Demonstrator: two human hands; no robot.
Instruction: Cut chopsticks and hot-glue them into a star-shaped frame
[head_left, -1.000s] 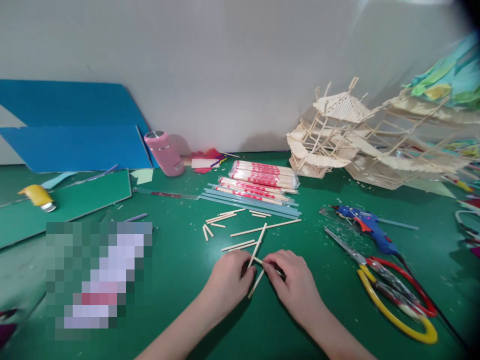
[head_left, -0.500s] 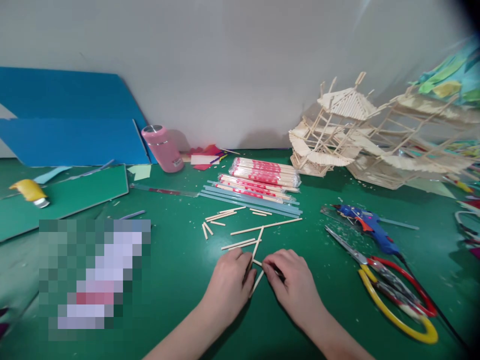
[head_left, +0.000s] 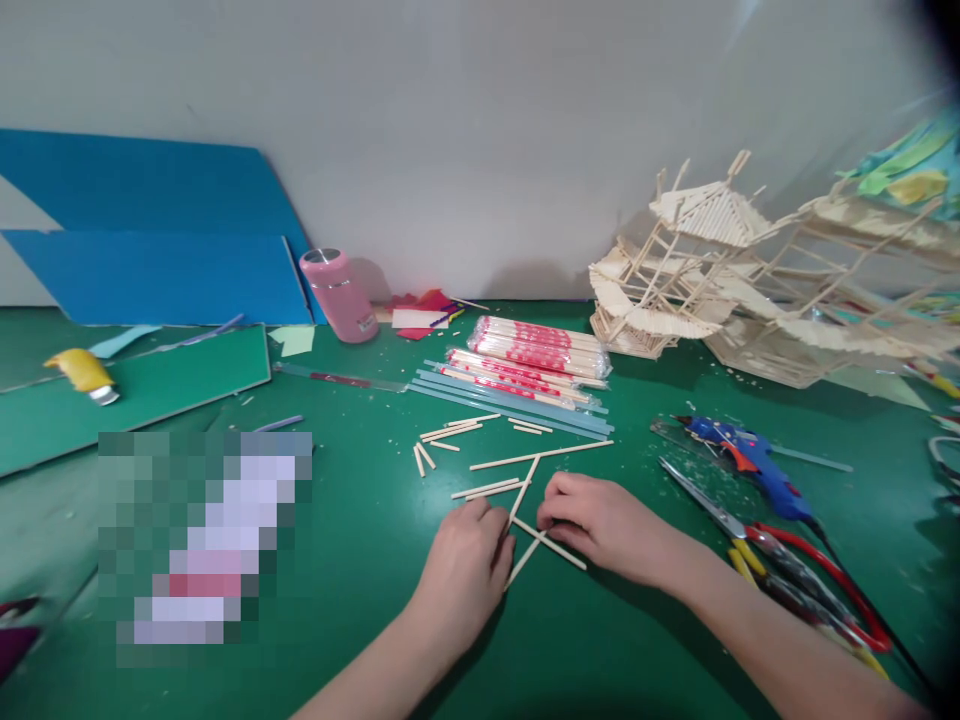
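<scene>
My left hand (head_left: 466, 550) is closed, its thumb and fingers pinching thin wooden sticks near the table's front. One wooden stick (head_left: 526, 485) slants up and away from its fingertips. A second wooden stick (head_left: 566, 553) runs down to the right, crossing a third stick (head_left: 523, 563) that slopes toward the left thumb. My right hand (head_left: 596, 515) is curled, with its fingertips on the second stick close to the crossing; its fingers partly hide the contact. Beyond the hands lie a long wooden stick (head_left: 577, 447) and several shorter stick pieces (head_left: 484, 490).
Packs of wooden sticks (head_left: 536, 345) and pale blue glue sticks (head_left: 510, 400) lie behind. On the right are a blue glue gun (head_left: 750, 460), scissors (head_left: 705, 500) under my right forearm, and a stick-built model (head_left: 705, 215). A pink bottle (head_left: 341, 300) stands back left.
My right hand has swung up and to the right, its forearm now reaching in from the right over the scissors. More of the crossing stick shows. My left hand keeps its pinch.
</scene>
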